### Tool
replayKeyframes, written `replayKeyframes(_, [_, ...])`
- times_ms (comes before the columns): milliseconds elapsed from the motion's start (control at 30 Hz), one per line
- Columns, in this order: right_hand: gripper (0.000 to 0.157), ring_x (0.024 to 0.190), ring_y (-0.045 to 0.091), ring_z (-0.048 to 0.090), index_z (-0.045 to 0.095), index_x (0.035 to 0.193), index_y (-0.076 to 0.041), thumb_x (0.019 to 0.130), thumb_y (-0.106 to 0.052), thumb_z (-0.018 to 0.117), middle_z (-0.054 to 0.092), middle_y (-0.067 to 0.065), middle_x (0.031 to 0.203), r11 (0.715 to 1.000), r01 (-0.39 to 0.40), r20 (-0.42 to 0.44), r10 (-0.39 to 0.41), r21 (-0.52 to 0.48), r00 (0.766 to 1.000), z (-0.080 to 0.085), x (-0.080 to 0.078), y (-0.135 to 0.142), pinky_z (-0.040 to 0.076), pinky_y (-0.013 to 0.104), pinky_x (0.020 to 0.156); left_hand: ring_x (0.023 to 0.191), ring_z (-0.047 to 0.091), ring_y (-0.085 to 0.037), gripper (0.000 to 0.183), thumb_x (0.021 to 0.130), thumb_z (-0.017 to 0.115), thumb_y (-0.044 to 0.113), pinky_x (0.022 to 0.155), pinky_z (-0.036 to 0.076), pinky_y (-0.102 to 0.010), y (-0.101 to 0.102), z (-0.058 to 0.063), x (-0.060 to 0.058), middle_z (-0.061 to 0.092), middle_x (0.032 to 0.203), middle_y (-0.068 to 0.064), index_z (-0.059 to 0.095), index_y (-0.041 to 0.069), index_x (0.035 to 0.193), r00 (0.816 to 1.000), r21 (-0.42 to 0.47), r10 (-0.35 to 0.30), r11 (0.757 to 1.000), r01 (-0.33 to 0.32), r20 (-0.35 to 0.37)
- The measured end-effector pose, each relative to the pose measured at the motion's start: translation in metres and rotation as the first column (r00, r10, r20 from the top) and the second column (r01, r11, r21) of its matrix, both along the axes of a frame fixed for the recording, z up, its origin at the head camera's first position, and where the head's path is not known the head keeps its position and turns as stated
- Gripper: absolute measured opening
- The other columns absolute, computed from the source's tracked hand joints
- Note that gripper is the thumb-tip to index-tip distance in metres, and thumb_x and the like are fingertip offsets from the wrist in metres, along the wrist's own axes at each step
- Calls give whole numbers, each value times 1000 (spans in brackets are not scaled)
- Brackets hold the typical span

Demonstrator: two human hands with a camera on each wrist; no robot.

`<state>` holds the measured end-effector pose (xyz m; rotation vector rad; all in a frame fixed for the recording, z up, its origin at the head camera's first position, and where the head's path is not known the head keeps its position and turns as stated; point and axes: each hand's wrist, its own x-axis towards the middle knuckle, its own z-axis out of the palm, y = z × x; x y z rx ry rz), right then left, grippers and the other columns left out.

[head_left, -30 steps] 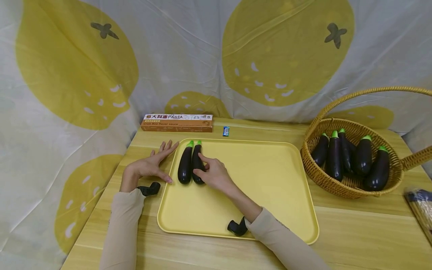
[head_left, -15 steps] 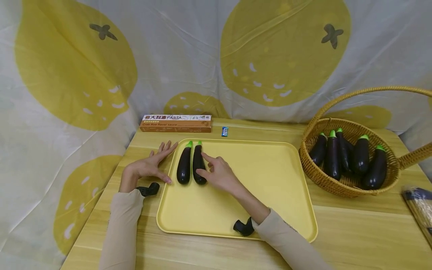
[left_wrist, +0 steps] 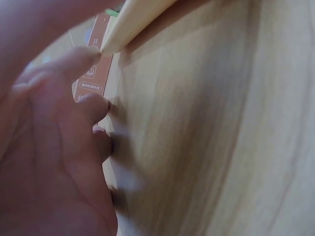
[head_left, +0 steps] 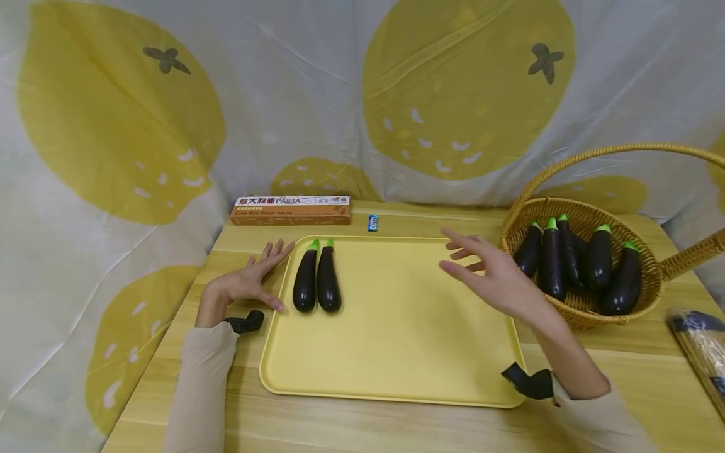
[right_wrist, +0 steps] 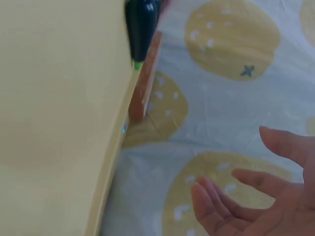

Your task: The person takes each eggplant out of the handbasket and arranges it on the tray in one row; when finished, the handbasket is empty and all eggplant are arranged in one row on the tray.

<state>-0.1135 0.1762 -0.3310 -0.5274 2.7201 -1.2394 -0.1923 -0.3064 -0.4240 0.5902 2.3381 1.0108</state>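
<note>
Two eggplants with green stem ends lie side by side at the left of the yellow tray (head_left: 419, 352): the left eggplant (head_left: 304, 282) and the right eggplant (head_left: 328, 283). My left hand (head_left: 243, 281) rests with spread fingers at the tray's left rim, its thumb and a fingertip touching the edge. In the left wrist view those fingers (left_wrist: 101, 108) reach down to the wood beside the rim. Over the tray's right side hovers my right hand (head_left: 493, 277), fingers loosely extended and holding nothing. Right of it, several eggplants (head_left: 598, 258) lie in the wicker basket (head_left: 651, 296).
A pasta box (head_left: 291, 211) stands behind the tray at the back left. Next to it lies a small blue packet (head_left: 373, 223). At the right edge is a plastic-wrapped bundle (head_left: 699, 340). A lemon-print cloth (head_left: 294, 82) hangs behind the wooden table (head_left: 396, 428).
My right hand has let go of the right eggplant and moved right across the tray towards the basket. The two eggplants stay on the tray, and the left hand keeps its place.
</note>
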Motion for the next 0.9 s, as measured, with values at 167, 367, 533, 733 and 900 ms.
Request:
replayKeyframes(167, [62, 122, 18, 58, 36, 163, -23, 106, -34, 59, 57, 15, 141, 988, 127, -45, -124, 85, 991, 4, 6, 61, 51, 22, 92, 153, -33, -44, 133, 73, 94, 29, 117, -23, -72, -1, -1, 0, -26, 169, -22, 2, 15, 168, 1000, -6, -3, 1000, 3, -8])
replayKeyframes(367, [65, 124, 31, 52, 28, 165, -22, 108, -35, 56, 48, 28, 145, 944, 296, -49, -292, 143, 955, -7, 10, 125, 45, 11, 83, 152, -34, -44, 132, 74, 93, 27, 117, -24, -73, -2, 0, 0, -26, 169, -22, 1, 16, 168, 1000, -1, -2, 1000, 2, -6])
replayKeyframes(533, [70, 129, 67, 38, 17, 166, -11, 110, -38, 48, 29, 47, 149, 860, 470, -36, -473, 199, 880, -16, 12, 159, 45, 69, 101, 152, -34, -45, 133, 73, 94, 26, 116, -24, -73, -2, 0, 0, -26, 169, -23, 2, 14, 168, 1000, 21, -5, 1000, 5, 0])
replayKeyframes(733, [76, 131, 70, 35, 8, 166, -5, 110, -45, 42, 25, 51, 152, 787, 528, -7, -555, 319, 832, -23, 10, 179, 37, 81, 97, 152, -33, -46, 132, 74, 93, 26, 116, -23, -74, -2, 0, 2, -25, 169, -24, 2, 14, 168, 1000, 12, -6, 1000, 6, -9])
replayKeyframes(900, [79, 133, 69, 35, 3, 166, -8, 109, -48, 40, 24, 51, 152, 775, 544, 32, -583, 322, 812, -25, 8, 184, 38, 80, 97, 152, -33, -46, 133, 73, 94, 27, 116, -23, -74, -2, 1, 2, -25, 169, -24, 2, 15, 168, 1000, 10, -9, 1000, 9, -8])
